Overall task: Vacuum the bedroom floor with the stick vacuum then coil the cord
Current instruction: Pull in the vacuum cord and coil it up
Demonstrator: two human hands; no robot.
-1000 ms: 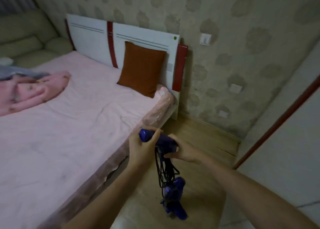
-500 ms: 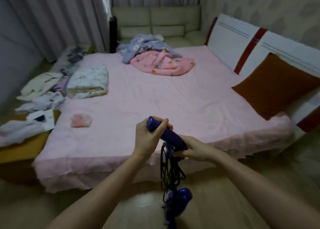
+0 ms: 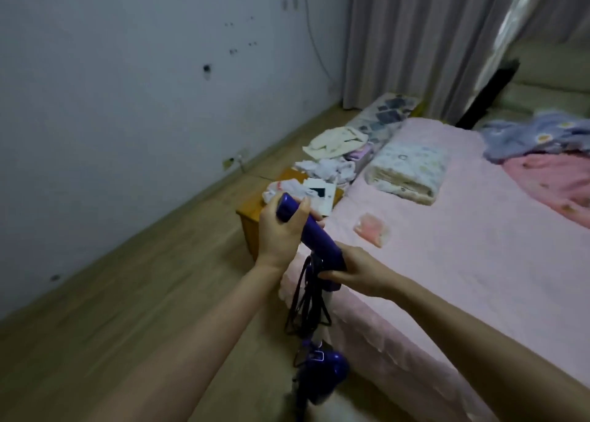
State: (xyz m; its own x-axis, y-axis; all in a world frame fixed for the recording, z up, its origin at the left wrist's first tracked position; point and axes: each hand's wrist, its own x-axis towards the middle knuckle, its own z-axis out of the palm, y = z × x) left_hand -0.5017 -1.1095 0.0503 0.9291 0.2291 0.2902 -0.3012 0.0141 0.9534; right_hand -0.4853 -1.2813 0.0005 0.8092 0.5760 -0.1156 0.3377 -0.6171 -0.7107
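Observation:
The purple stick vacuum stands upright in front of me at the bed's corner, its motor body (image 3: 322, 375) low near the floor. My left hand (image 3: 281, 230) grips the top end of the purple handle (image 3: 314, 239). My right hand (image 3: 354, 270) holds the handle's lower end, fingers curled around it. A black cord (image 3: 306, 297) hangs in loops below the handle, along the shaft. The vacuum's floor head is out of view.
The pink bed (image 3: 479, 262) fills the right, with folded bedding (image 3: 408, 169) and a small pink packet (image 3: 372, 230). A wooden bench (image 3: 255, 211) with clothes and papers stands beside the bed. Open wooden floor (image 3: 143, 278) runs along the white wall; curtains hang at the back.
My view has swung left, from the headboard across the bed to the wall and bench side. Both hands keep the same hold on the vacuum handle.

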